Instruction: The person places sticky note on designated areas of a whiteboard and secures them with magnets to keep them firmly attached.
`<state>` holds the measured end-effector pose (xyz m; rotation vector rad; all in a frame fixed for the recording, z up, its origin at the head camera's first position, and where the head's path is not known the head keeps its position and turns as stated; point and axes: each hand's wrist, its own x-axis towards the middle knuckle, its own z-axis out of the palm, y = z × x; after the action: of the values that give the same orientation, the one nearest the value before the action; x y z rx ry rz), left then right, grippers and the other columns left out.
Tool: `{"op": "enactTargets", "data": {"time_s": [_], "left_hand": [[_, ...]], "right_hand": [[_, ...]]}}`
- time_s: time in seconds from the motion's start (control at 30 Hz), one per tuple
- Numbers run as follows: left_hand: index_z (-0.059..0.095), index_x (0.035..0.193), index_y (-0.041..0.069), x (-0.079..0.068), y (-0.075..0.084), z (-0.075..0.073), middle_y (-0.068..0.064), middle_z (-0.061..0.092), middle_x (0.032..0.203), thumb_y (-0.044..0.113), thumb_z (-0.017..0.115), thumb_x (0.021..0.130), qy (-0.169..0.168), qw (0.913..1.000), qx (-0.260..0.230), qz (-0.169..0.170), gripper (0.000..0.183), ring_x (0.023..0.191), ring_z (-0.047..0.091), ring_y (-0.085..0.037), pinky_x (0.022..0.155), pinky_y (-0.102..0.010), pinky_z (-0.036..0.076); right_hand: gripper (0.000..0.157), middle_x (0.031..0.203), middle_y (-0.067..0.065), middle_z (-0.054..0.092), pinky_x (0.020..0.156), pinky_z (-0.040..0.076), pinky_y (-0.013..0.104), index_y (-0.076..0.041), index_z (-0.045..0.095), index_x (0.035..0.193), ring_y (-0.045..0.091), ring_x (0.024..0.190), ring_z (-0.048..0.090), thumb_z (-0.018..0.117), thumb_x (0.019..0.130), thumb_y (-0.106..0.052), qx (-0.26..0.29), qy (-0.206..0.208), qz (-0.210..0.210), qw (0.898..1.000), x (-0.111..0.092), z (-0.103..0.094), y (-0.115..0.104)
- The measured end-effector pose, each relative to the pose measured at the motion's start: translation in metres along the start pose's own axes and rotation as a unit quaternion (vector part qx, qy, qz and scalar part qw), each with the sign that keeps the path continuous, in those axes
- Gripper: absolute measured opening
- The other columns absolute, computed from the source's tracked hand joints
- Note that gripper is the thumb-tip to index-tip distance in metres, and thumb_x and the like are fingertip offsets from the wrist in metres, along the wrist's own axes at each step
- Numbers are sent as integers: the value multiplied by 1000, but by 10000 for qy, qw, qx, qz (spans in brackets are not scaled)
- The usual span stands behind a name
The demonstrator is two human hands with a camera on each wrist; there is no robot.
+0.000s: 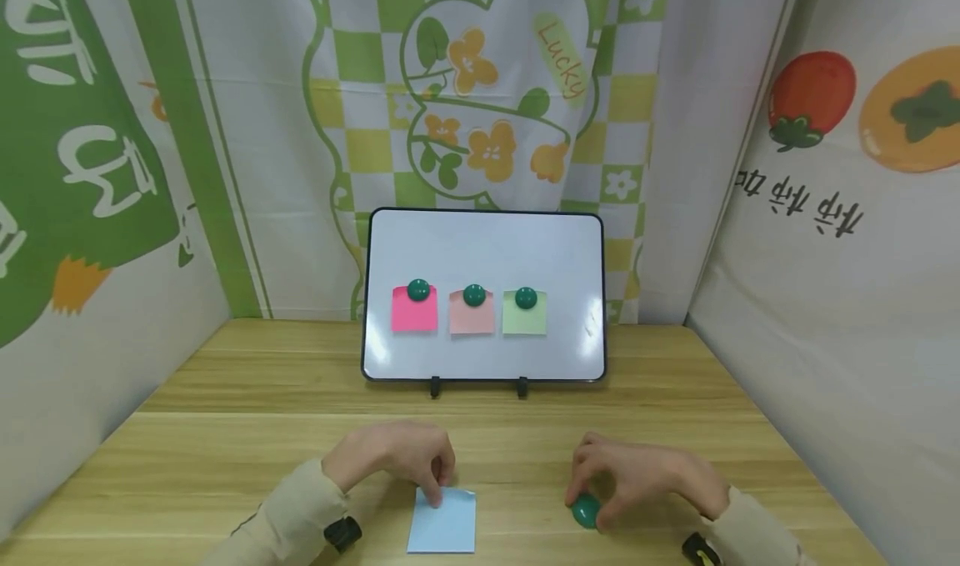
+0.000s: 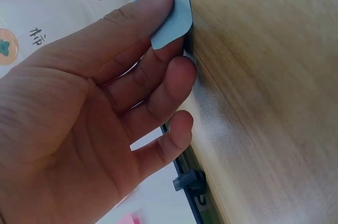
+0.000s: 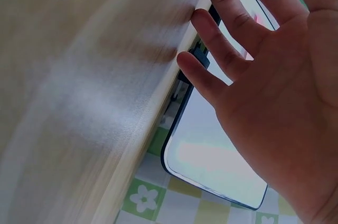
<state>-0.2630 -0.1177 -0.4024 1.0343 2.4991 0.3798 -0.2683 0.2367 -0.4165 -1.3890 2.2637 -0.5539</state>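
Note:
A light blue sticky note [image 1: 442, 526] lies near the front of the table. My left hand [image 1: 408, 458] pinches its top edge, and the left wrist view shows the thumb on top of the blue paper [image 2: 179, 15] with fingers beneath. To the right, my right hand [image 1: 633, 476] holds a round green magnet [image 1: 585, 511] between thumb and fingers, at the tabletop. In the right wrist view the right hand [image 3: 274, 71] shows its palm and several fingers; the magnet is almost wholly out of that frame.
A whiteboard [image 1: 480, 245] stands on small black feet [image 1: 435, 387] at the back. Green magnets hold a hot pink note [image 1: 414, 316], a pale pink note [image 1: 471, 320] and a light green note [image 1: 524, 322] on it. Printed curtains [image 1: 255, 132] surround the wooden table [image 1: 270, 391].

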Motion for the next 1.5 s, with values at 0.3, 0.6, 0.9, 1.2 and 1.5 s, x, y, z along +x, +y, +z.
{"op": "enactTargets", "data": {"time_s": [0.3,0.6,0.9,1.2,1.5], "left_hand": [[65,70,21,0,0,-1,16,57,66,22,80,71,7,10000,-42,57,15,60,46,3,58,-17,43],[64,71,20,1,-3,0,15,57,67,21,79,72,112,9997,-52,210,15,60,48,4,59,-16,45],[65,76,19,2,-2,-2,15,57,70,13,74,75,121,9992,-148,355,12,64,50,3,62,-16,46],[68,85,19,2,-5,-5,14,61,76,9,69,78,163,9987,-61,486,12,70,52,4,67,-16,47],[64,95,19,2,-4,-7,13,55,79,13,62,86,395,9985,27,390,11,71,50,0,64,-18,45]], "right_hand": [[38,105,-15,55,82,41,25,-31,64,116,3,101,39,72,79,-35,88,-9,51,9999,1,-1,0],[37,105,-15,55,83,41,24,-30,65,116,2,101,40,72,79,-36,-5,38,89,10000,2,-2,-2],[37,104,-13,55,82,41,23,-29,65,116,2,100,40,71,80,-35,-435,345,-200,9983,0,-2,-3],[39,107,-12,51,86,41,23,-30,64,117,3,102,41,71,79,-31,-897,589,-328,9937,3,-3,-6],[38,108,-13,49,89,42,26,-30,64,116,3,103,41,72,79,-29,-1132,840,-323,9895,5,-2,-6]]}}
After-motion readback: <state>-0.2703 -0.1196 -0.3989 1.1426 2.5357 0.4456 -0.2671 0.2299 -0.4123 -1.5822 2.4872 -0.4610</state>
